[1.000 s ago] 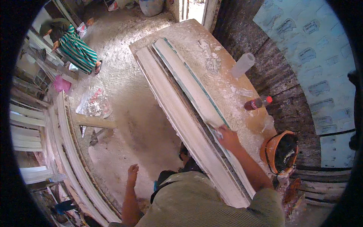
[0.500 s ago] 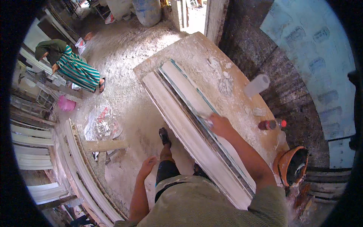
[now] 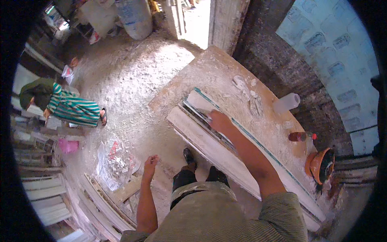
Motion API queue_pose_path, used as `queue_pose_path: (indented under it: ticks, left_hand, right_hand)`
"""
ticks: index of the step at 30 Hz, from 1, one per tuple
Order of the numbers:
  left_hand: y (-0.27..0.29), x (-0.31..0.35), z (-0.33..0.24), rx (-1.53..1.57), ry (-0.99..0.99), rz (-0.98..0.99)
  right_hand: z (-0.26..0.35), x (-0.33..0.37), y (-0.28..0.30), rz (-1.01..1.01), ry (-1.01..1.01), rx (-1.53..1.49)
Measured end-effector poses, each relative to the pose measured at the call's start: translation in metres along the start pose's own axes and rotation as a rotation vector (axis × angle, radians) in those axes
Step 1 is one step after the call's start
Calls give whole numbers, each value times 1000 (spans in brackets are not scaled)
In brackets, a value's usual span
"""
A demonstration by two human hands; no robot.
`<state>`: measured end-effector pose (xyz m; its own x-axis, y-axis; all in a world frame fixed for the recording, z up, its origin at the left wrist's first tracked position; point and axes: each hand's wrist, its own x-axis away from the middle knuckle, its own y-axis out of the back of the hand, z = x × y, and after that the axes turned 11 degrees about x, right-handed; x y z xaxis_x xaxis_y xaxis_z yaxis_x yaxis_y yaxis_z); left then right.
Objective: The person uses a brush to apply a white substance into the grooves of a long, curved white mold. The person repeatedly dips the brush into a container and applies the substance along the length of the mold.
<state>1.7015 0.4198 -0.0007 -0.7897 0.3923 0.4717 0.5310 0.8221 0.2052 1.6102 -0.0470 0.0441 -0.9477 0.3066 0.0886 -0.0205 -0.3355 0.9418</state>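
Right hand (image 3: 219, 120) of mine lies pressed down on the long white plaster moulding (image 3: 209, 141), near its far end, fingers curled over something I cannot make out; whether it grips a tool or only rubs the surface I cannot tell. That moulding runs lengthwise down the near side of the counter (image 3: 242, 68), its outer edge flush with the counter's near edge, so the strip nearly overhangs the floor. Just beyond the moulding, on its far side, a thin green-edged strip (image 3: 258, 141) runs parallel and touches it. Past the strip the counter top is dusty and mostly bare, with a few white plaster scraps (image 3: 242, 82) lying near the far end of the moulding.

Further out from the moulding, at the counter's wall-side edge, a clear plastic bottle (image 3: 286, 103) lies on its side, a small red-capped bottle (image 3: 300, 136) lies a little nearer me, and an orange bowl (image 3: 320, 165) sits at the counter's near corner against the brick wall (image 3: 322, 117).

My left hand (image 3: 151, 162) hangs loosely half-closed and holds nothing, well apart from the moulding, over the dusty floor (image 3: 129, 88). On that side of the moulding the floor is wide open, up to a plastic sheet (image 3: 115, 163) and stacked white mouldings (image 3: 44, 189). A person in a striped garment (image 3: 70, 109) crouches well away across the floor.
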Motion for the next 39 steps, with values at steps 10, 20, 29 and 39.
queue_pose_path:
  ticks: [10, 20, 29, 39]
  left_hand:
    - [2, -25, -34, 152, 216, 74]
    - [-194, -85, -193, 416, 150, 583]
    - [-243, -142, -250, -429, -111, 930]
    - [-284, -190, -269, -987, -673, 1549]
  right_hand:
    - [-79, 271, 33, 269, -844, -638]
    - [81, 28, -2, -93, -243, -549]
    - [16, 236, -27, -612, -907, -552]
    - [143, 453, -70, -1299, -2000, -755]
